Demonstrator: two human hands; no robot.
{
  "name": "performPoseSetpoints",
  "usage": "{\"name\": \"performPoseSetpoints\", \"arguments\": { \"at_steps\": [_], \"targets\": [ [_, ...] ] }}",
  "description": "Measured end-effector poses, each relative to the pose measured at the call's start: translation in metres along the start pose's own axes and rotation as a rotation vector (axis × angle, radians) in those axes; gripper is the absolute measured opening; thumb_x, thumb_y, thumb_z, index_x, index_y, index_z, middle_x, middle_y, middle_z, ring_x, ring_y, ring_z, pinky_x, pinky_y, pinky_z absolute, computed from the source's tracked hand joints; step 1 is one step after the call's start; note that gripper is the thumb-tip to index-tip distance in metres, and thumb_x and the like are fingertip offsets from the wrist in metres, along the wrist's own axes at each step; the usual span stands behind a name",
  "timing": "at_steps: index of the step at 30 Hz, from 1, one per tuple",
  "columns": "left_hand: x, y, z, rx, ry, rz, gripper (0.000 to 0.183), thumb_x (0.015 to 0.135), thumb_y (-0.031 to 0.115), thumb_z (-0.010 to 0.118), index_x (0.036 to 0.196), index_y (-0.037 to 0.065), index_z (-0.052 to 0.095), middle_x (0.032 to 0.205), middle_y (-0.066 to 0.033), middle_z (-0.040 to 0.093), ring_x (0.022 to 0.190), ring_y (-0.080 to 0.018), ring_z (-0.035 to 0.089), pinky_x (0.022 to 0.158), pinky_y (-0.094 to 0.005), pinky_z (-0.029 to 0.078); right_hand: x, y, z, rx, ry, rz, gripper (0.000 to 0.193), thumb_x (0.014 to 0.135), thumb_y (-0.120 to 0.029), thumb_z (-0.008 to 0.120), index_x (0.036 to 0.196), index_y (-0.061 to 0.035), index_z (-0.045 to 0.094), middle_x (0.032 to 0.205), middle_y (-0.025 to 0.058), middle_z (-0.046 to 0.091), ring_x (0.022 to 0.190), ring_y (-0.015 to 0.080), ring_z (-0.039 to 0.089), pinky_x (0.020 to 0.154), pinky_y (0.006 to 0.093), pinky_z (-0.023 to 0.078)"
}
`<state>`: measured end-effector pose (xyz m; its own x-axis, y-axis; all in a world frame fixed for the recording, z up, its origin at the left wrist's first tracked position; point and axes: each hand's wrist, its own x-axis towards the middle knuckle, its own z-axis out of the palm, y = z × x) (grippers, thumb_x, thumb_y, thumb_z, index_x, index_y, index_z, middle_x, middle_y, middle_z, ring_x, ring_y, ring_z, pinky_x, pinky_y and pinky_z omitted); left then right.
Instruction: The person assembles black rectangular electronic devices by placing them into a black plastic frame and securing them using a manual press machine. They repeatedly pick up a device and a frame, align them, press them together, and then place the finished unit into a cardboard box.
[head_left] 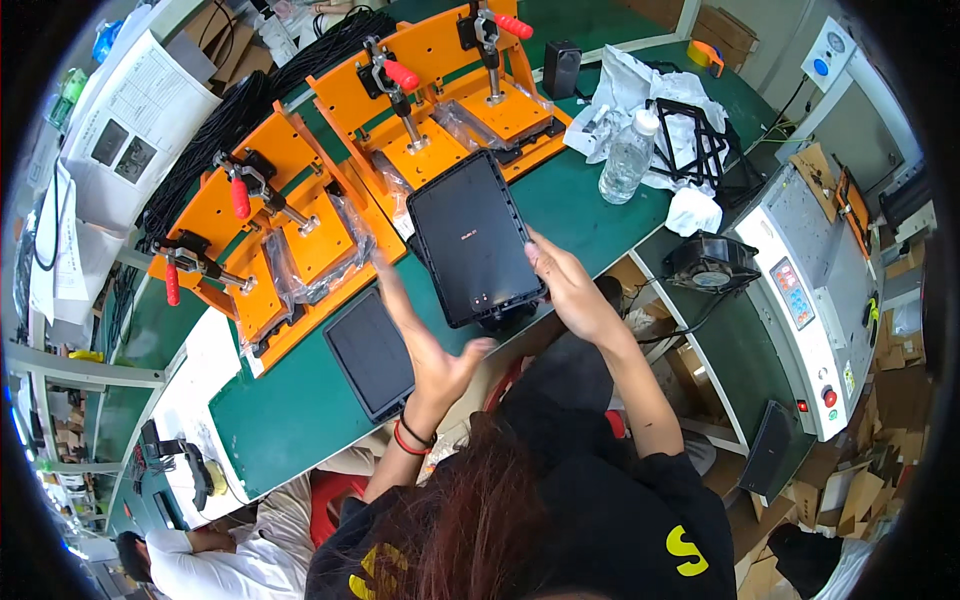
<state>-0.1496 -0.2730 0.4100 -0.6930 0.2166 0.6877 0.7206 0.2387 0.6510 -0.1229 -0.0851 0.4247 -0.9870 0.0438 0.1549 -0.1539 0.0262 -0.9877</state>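
A black rectangular plastic casing with a raised rim is tilted up over the green bench, in front of the orange fixtures. My right hand grips its right edge, thumb on the front side and the other fingers partly hidden. To the left of the casing, my left hand is open, its fingers stretched and the thumb apart, with nothing in it. A second flat black panel lies on the bench beside my left hand. Something dark shows beneath the casing's lower edge, too hidden to name.
Orange clamping fixtures with red-handled toggle clamps stand along the back, plastic film on their plates. A clear bottle, black frames and a fan are at the right, near a white machine. A person in white sits lower left.
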Motion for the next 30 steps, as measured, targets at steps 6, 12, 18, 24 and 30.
{"name": "performPoseSetpoints", "arguments": {
  "at_steps": [6,12,18,24,30],
  "targets": [
    [0.033,-0.024,-0.006,-0.903,-0.049,-0.623,0.12,0.073,0.046,0.075,0.145,0.018,-0.017,0.145,-0.024,0.022,0.129,-0.0379,0.037,0.102,-0.0422,0.036,-0.007,-0.028,0.032,-0.679,0.01,-0.352,0.059,0.093,-0.023,0.05,0.144,-0.0072,0.026,0.078,0.0175,0.056,0.072,0.033,0.054,0.069,0.0402,0.045],
    [0.039,-0.008,0.0,-0.949,-0.004,-0.514,0.116,0.056,0.063,0.075,0.141,0.004,0.025,0.144,-0.0191,0.028,0.126,-0.0443,0.038,0.107,-0.0534,0.031,-0.038,-0.067,0.054,-1.03,-0.056,-0.387,0.082,0.077,-0.038,0.065,0.14,0.0017,0.031,0.088,0.0123,0.05,0.077,0.0298,0.048,0.077,0.0426,0.04],
    [0.035,-0.013,0.0,-1.379,-0.289,-0.375,0.13,0.044,0.085,0.063,0.145,0.015,0.021,0.15,-0.0158,0.016,0.133,-0.0424,0.026,0.107,-0.0687,0.011,-0.055,-0.042,0.057,-0.566,0.071,-0.221,0.135,0.06,-0.055,0.078,0.141,0.0079,-0.01,0.141,0.0365,0.009,0.126,0.0494,0.027,0.105,0.0533,0.024],
    [0.038,-0.02,0.011,-1.536,-0.288,-0.325,0.134,0.044,0.085,0.063,0.145,0.01,0.02,0.15,-0.0167,0.018,0.133,-0.0429,0.026,0.108,-0.0642,0.018,-0.051,-0.021,0.075,-0.452,0.066,-0.201,0.138,0.06,-0.048,0.082,0.138,0.0089,-0.017,0.143,0.0367,-0.005,0.131,0.0494,0.021,0.108,0.0544,0.021],
    [0.044,-0.04,0.003,-1.468,-0.229,-0.333,0.1,0.079,0.074,0.038,0.145,0.003,0.01,0.145,-0.0219,0.027,0.134,-0.036,0.028,0.11,-0.0469,0.025,-0.036,-0.007,0.073,-0.405,0.234,-0.275,0.135,0.055,-0.037,0.085,0.14,0.0062,-0.011,0.144,0.0346,0.005,0.126,0.045,0.03,0.108,0.0522,0.022]
  ]
}}
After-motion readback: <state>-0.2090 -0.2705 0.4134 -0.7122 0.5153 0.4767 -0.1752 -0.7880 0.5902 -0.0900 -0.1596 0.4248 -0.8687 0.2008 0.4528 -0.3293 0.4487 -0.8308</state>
